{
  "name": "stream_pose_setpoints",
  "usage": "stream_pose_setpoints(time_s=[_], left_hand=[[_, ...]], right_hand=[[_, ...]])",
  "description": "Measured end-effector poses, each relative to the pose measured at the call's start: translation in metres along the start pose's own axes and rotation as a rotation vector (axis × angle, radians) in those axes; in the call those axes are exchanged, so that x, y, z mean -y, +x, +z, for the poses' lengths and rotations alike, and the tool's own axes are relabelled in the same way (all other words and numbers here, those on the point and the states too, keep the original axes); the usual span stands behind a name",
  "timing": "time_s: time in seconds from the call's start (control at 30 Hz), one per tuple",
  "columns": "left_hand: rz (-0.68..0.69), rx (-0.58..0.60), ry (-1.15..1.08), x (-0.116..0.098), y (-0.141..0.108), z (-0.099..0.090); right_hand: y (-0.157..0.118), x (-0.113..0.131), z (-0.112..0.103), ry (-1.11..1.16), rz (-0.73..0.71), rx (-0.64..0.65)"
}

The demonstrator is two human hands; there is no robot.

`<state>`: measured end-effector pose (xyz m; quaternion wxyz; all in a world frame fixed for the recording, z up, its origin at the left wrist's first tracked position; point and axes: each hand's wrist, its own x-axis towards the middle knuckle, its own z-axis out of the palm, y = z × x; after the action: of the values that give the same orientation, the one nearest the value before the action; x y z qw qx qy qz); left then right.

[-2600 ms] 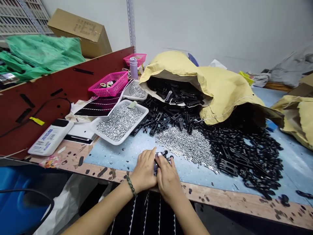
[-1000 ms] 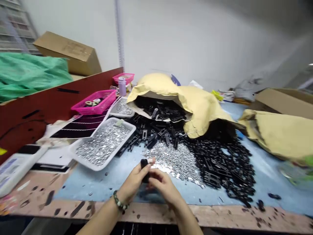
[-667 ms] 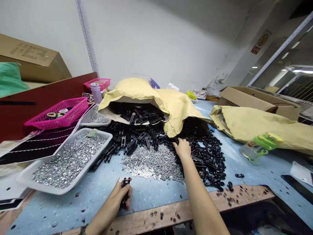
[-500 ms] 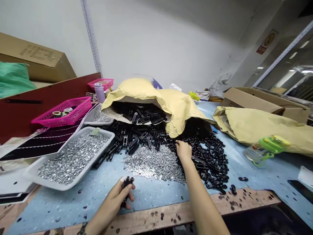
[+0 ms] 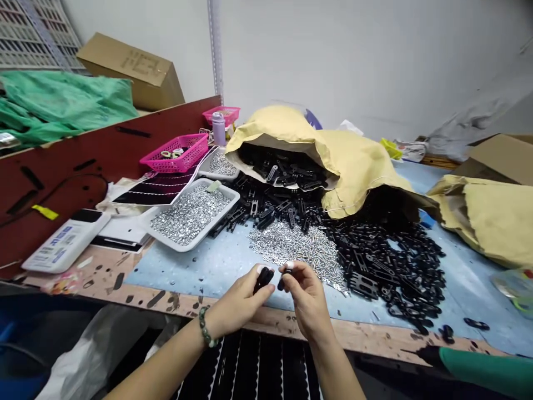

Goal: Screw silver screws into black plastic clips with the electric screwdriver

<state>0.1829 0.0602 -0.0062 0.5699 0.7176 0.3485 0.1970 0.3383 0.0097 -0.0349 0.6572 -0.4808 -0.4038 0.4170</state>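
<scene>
My left hand [image 5: 245, 297] is closed around a dark slotted part [image 5: 263, 279], most of it hidden by the fingers. Just to its right, my right hand [image 5: 306, 294] pinches a small black link-shaped piece [image 5: 283, 279]. The two pieces are close together but apart, above the table's front edge. Beyond the hands lies a pile of silvery screws and nuts [image 5: 300, 250]. A heap of small black pieces [image 5: 400, 278] spreads to the right. Longer black slotted parts [image 5: 287, 208] lie behind the silver pile.
Yellow paper sacks [image 5: 283, 125] spill black parts at the back. Left stand a white tray of nuts [image 5: 233, 195], a pink basket [image 5: 175, 162] and a white scale-like device [image 5: 66, 241]. A green-sleeved object [image 5: 478, 366] is at lower right; a cardboard box [image 5: 503, 158] stands at far right.
My right hand has come back from the black heap to beside my left hand, now with a small black piece. The view has swung left.
</scene>
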Motion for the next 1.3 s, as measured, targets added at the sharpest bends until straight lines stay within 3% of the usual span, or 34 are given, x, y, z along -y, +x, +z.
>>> stream_pose_setpoints(time_s=[0.23,0.4,0.7,0.8,0.87,0.93,1.03,1.17,1.3], left_hand=[[0.129,0.033,0.055,-0.006,-0.003,-0.008],[0.130,0.019,0.091,-0.002,0.007,-0.013],[0.145,-0.041,0.156,0.010,0.007,-0.013],[0.121,-0.063,0.292,0.021,0.020,-0.027],[0.134,-0.136,0.422,0.030,0.038,-0.038],[0.195,-0.187,0.494,0.041,0.057,-0.045],[0.251,-0.106,0.498,0.054,0.072,-0.041],[0.294,0.010,0.517,0.063,0.052,-0.030],[0.274,0.063,0.483,0.061,0.026,-0.039]], right_hand=[[-0.002,-0.006,0.010,-0.006,-0.118,-0.044],[0.003,-0.005,0.015,0.048,-0.193,-0.064],[0.005,-0.013,0.019,-0.091,-0.195,-0.031],[0.023,-0.018,0.008,-0.270,-0.128,0.062],[0.041,-0.025,-0.001,-0.552,-0.103,0.084],[0.058,-0.035,-0.006,-0.877,-0.152,0.054],[0.063,-0.050,-0.006,-1.182,-0.301,0.078],[0.038,-0.055,-0.009,-1.259,-0.393,0.186],[0.016,-0.045,-0.014,-1.188,-0.409,0.186]])
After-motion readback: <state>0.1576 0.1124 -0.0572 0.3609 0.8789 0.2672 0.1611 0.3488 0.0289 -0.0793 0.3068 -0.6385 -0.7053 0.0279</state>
